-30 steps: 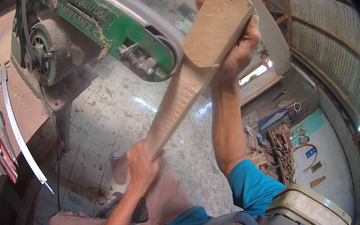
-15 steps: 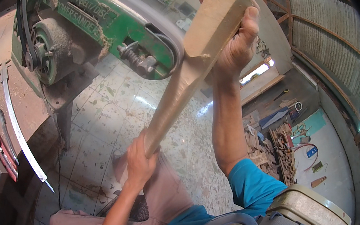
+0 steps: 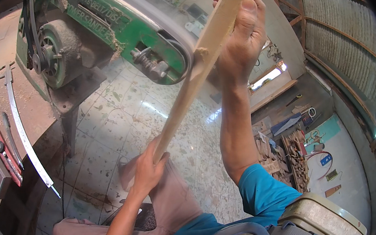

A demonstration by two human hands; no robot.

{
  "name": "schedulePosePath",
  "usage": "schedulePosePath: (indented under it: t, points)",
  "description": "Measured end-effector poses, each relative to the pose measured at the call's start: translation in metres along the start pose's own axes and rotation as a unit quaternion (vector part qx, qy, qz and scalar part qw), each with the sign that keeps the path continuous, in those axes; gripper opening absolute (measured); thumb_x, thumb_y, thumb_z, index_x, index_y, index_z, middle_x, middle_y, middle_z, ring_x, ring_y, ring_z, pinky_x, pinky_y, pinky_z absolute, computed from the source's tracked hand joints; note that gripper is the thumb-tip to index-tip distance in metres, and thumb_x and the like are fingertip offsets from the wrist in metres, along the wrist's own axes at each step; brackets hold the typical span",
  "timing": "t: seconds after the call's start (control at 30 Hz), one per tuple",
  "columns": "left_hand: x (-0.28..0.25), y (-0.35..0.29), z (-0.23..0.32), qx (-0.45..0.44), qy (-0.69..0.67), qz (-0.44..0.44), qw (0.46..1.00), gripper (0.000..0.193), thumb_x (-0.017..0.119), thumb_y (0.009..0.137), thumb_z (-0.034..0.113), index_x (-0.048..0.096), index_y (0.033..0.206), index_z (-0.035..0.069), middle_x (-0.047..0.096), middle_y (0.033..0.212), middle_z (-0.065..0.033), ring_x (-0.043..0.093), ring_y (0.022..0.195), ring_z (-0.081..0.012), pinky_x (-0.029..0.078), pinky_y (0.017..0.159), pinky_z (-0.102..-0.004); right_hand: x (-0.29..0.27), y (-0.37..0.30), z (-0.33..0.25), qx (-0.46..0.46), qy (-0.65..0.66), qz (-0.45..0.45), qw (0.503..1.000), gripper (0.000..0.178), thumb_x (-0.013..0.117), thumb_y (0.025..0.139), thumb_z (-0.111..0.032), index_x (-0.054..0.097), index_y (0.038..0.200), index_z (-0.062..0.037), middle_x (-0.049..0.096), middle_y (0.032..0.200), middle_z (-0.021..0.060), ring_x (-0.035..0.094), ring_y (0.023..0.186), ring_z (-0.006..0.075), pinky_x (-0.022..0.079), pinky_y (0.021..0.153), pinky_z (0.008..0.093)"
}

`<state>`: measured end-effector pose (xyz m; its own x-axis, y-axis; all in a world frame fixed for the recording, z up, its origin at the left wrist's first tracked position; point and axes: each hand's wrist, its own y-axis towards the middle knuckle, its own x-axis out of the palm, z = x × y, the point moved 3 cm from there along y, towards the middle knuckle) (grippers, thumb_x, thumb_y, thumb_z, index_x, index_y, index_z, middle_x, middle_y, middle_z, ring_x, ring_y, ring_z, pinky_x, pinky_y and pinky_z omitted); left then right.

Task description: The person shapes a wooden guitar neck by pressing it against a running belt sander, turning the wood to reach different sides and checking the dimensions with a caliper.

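**Wood held against a running belt**

Wood piece point(image 3: 192, 77), long and pale, slants from low by the person's lap up to the curved end of the big green sander point(image 3: 107, 31), where its edge meets the belt about midway along. That machine is the largest worry: if the belt grabs the edge, it could wrench the blank sideways or kick it back toward the body.

Next, the right hand point(image 3: 241, 35) is wrapped around the wide top end, fingers curled over it and close to the belt; a slip there would likely carry fingertips into the abrasive.

Lower down, the left hand point(image 3: 149, 167) is closed on the narrow bottom end, well apart from the other, and a loose hold there could let the blank twist.

Smallest, shavings litter the tiled floor point(image 3: 118, 121), poor footing, I'd say.
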<state>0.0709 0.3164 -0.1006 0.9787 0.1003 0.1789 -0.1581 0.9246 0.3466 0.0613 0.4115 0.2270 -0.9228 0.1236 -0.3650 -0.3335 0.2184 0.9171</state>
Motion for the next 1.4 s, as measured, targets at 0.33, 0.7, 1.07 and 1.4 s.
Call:
schedulePosePath:
  t: [0.33,0.7,1.07,1.4]
  points:
    - [-0.002,-0.002,-0.004,-0.036,-0.023,-0.023,0.999,0.042,0.069,0.096,0.024,0.055,0.13,0.003,0.07,0.102,-0.0278,0.07,0.097,-0.0455,0.052,0.082,-0.0468,-0.004,0.0,-0.007,-0.017,-0.131,0.008,0.991,0.032,0.05,0.112,-0.033,0.065,0.122,-0.0061,0.07,0.096,0.0052,0.063,0.084,0.0094,0.052,0.073,0.0257]
    - [0.005,-0.002,-0.016,-0.009,-0.044,-0.082,0.996,0.053,0.063,0.1,0.038,0.059,0.134,-0.003,0.07,0.105,-0.0254,0.069,0.096,-0.0386,0.051,0.087,-0.0445,0.002,0.004,-0.029,-0.094,-0.315,0.023,0.944,0.032,0.059,0.106,-0.032,0.072,0.114,-0.005,0.068,0.108,0.0119,0.069,0.095,0.0245,0.053,0.084,0.037]
    - [0.016,-0.007,-0.013,-0.01,0.009,-0.08,0.997,0.058,0.061,0.102,0.026,0.044,0.152,0.001,0.065,0.128,-0.024,0.064,0.118,-0.0342,0.049,0.1,-0.0427,-0.043,0.017,0.019,-0.12,-0.254,0.002,0.96,0.041,0.06,0.104,-0.036,0.066,0.131,-0.0057,0.069,0.117,0.0139,0.07,0.099,0.0249,0.054,0.085,0.0394]
    - [0.097,0.009,0.067,0.164,0.342,0.09,0.921,0.088,0.077,0.089,0.013,0.029,0.162,0.008,0.054,0.107,-0.0234,0.051,0.098,-0.0384,0.042,0.089,-0.0484,-0.102,-0.164,0.039,0.383,0.184,0.059,0.903,0.082,0.057,0.102,-0.056,0.035,0.154,0.0035,0.066,0.118,0.0188,0.072,0.096,0.0213,0.062,0.08,0.0354]
